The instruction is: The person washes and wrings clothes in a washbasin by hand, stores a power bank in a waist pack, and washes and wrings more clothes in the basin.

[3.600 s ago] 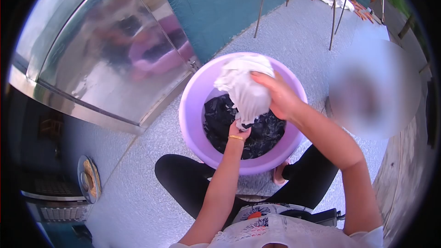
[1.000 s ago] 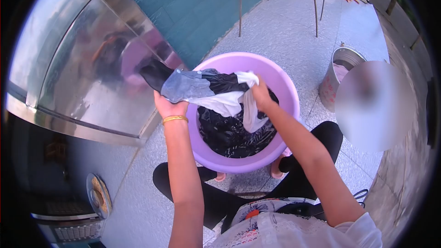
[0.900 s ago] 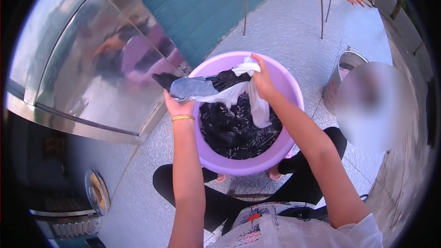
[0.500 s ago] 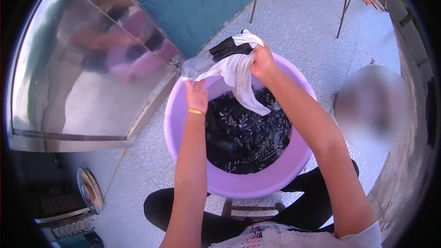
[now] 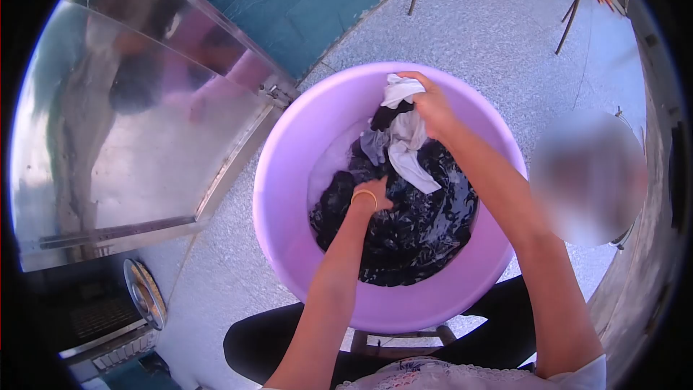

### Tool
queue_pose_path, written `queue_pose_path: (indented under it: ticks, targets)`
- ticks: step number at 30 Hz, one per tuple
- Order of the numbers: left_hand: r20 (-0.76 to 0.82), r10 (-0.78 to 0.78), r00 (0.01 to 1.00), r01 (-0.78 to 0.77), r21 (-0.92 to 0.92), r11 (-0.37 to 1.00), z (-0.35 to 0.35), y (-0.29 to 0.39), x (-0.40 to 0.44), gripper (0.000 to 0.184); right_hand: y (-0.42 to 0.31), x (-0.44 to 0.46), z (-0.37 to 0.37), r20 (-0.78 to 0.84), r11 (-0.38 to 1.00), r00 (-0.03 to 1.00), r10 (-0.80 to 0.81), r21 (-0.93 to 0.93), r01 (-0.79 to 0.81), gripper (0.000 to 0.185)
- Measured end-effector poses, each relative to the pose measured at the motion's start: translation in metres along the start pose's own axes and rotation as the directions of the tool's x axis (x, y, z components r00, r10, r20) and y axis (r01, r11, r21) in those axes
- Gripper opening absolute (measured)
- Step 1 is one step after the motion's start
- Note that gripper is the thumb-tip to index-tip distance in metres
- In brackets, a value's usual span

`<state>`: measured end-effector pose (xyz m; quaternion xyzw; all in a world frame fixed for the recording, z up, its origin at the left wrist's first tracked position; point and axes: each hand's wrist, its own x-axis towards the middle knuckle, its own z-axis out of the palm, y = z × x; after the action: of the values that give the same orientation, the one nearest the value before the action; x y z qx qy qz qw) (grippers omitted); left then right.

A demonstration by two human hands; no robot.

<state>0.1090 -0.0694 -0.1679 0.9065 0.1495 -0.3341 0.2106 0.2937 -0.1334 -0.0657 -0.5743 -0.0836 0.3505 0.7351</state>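
A large purple tub (image 5: 289, 260) stands on the floor between my knees, with dark wet clothes (image 5: 411, 245) in its bottom. My right hand (image 5: 433, 112) is closed on a bunched white, grey and black garment (image 5: 408, 130) near the tub's far side, and the garment hangs down onto the dark clothes. Down in the tub, my left hand (image 5: 372, 193), with a gold bangle at the wrist, touches the dark clothes just below the garment. Its fingers are partly hidden, so what they hold, if anything, cannot be made out.
A shiny metal door or panel (image 5: 144, 123) stands at the left, beside a teal wall (image 5: 289, 0). Thin poles (image 5: 574, 11) rise at the upper right. A blurred round area covers part of the right side. A round dish (image 5: 144, 294) lies at the lower left.
The garment was stretched between both hands above the tub's far rim. Now it hangs bunched from my right hand inside the tub, and my left hand has let go of it and moved down.
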Motion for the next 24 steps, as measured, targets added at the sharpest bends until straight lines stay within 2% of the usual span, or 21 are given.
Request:
queue_pose_path:
  ticks: [3, 5, 7, 9, 10, 12, 13, 15, 17, 19, 21, 23, 24]
  targets:
    - [0.008, 0.101, 0.995, -0.101, -0.027, 0.995, 0.028, 0.011, -0.022, 0.064, -0.022, -0.007, 0.027, 0.051, 0.994, 0.999, -0.013, 0.111, 0.007, 0.043]
    - [0.067, 0.111, 0.992, -0.109, -0.027, 0.994, 0.037, 0.023, -0.039, 0.061, -0.047, -0.022, 0.05, 0.131, 0.96, 0.991, -0.026, 0.279, -0.011, 0.041]
    - [0.124, 0.118, 0.985, -0.115, -0.027, 0.993, 0.048, 0.033, -0.052, 0.059, -0.072, -0.038, 0.073, 0.164, 0.936, 0.986, -0.041, 0.352, -0.02, 0.041]
    - [0.153, 0.242, 0.958, -0.246, 0.004, 0.969, 0.061, 0.04, -0.06, 0.053, -0.091, -0.05, 0.089, 0.196, 0.906, 0.979, -0.06, 0.422, -0.029, 0.041]
    - [0.147, 0.239, 0.96, -0.243, 0.012, 0.97, 0.065, 0.043, -0.064, 0.053, -0.099, -0.055, 0.096, 0.238, 0.885, 0.966, -0.102, 0.465, -0.021, 0.04]
    - [0.173, 0.326, 0.93, -0.337, 0.042, 0.94, 0.067, 0.05, -0.068, 0.048, -0.105, -0.06, 0.108, 0.308, 0.845, 0.935, -0.175, 0.535, -0.018, 0.037]
    - [0.169, 0.326, 0.93, -0.338, 0.046, 0.94, 0.064, 0.054, -0.068, 0.048, -0.104, -0.059, 0.112, 0.308, 0.845, 0.934, -0.18, 0.535, -0.014, 0.037]
    - [0.379, 0.259, 0.889, -0.321, 0.111, 0.94, 0.058, 0.064, -0.069, 0.052, -0.095, -0.054, 0.116, 0.307, 0.849, 0.94, -0.149, 0.527, -0.037, 0.037]
    - [0.382, 0.251, 0.889, -0.315, 0.115, 0.942, 0.057, 0.068, -0.071, 0.052, -0.076, -0.05, 0.113, 0.295, 0.848, 0.949, -0.109, 0.526, -0.066, 0.038]
    - [0.386, 0.241, 0.89, -0.307, 0.118, 0.944, 0.062, 0.068, -0.071, 0.051, -0.036, -0.035, 0.104, 0.095, 0.766, 0.991, 0.092, 0.63, -0.131, 0.037]
    - [0.336, 0.251, 0.908, -0.305, 0.12, 0.945, 0.071, 0.064, -0.069, 0.05, 0.032, -0.007, 0.08, -0.022, 0.734, 0.986, 0.166, 0.67, -0.109, 0.038]
    - [0.305, 0.255, 0.918, -0.303, 0.123, 0.945, 0.073, 0.063, -0.072, 0.05, 0.11, 0.018, 0.044, -0.247, 0.746, 0.933, 0.262, 0.665, -0.034, 0.038]
    - [0.271, 0.262, 0.926, -0.303, 0.124, 0.945, 0.074, 0.063, -0.074, 0.05, 0.116, 0.011, 0.034, -0.351, 0.782, 0.89, 0.29, 0.624, -0.008, 0.038]
